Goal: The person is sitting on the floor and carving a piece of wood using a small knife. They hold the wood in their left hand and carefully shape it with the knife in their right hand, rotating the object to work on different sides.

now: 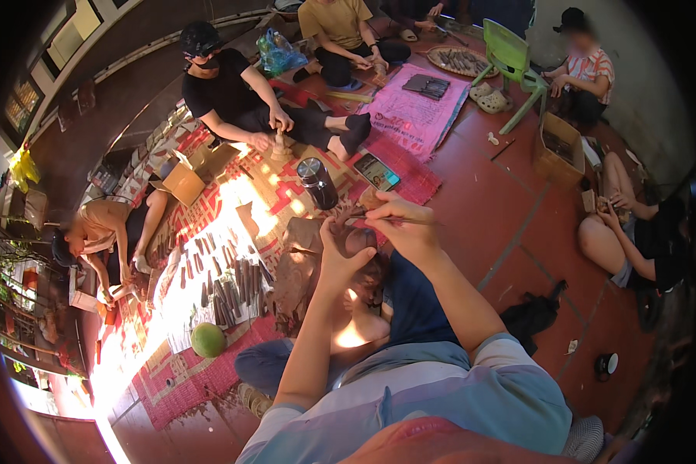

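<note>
In front of my lap, my left hand (339, 259) is curled about a brown carved piece (357, 238), thumb stretched out to the right. The piece seems to be wood; its shape is partly hidden by the hand. My right hand (407, 228) pinches a thin stick-like tool (431, 223) from above. The tool lies nearly level, its left end at the top of the piece. Whether it is a brush or a carving tool I cannot make out. Left of my forearm stands a rough brown wood block (295, 271).
Rows of hand tools (228, 292) lie on a sheet at the left, behind a green round fruit (208, 340). A dark flask (317, 184) and a phone (377, 172) are ahead. Several people sit around, one handling a small carving (281, 147). A green chair (510, 58) stands at the back.
</note>
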Demonstrator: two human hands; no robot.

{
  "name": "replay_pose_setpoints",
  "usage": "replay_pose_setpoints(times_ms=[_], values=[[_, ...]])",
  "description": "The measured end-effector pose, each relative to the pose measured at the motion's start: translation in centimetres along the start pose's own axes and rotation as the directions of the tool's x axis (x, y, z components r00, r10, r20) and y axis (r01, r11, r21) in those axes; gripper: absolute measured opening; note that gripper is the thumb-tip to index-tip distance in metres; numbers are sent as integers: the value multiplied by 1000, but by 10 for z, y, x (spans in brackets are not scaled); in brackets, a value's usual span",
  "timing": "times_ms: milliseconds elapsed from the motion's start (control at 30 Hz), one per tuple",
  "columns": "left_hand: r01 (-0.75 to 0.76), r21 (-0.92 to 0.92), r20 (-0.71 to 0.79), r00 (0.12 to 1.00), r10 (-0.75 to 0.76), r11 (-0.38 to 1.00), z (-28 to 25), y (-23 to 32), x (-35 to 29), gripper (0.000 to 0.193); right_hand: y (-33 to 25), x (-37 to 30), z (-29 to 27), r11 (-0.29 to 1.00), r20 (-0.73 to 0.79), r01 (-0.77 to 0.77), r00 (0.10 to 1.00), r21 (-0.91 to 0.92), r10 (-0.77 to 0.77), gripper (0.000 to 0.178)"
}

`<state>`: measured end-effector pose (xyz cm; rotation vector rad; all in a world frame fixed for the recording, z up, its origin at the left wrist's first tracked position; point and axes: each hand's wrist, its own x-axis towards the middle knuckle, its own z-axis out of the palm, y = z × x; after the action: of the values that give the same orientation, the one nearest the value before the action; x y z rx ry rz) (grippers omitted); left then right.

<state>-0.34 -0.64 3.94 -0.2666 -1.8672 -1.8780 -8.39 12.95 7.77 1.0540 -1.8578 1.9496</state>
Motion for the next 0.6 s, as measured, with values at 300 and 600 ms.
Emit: replay_pose_setpoints(times_ms=[300,600], values=[[27,26,-35,999,-26,999,-1,-4,-6,90,-6,0,-18,999,93,-37,995,33,33,11],[-164,-20,33,986,165,986,-4,-6,1,90,-5,10,-16,1000,55,5,998,7,-6,10]])
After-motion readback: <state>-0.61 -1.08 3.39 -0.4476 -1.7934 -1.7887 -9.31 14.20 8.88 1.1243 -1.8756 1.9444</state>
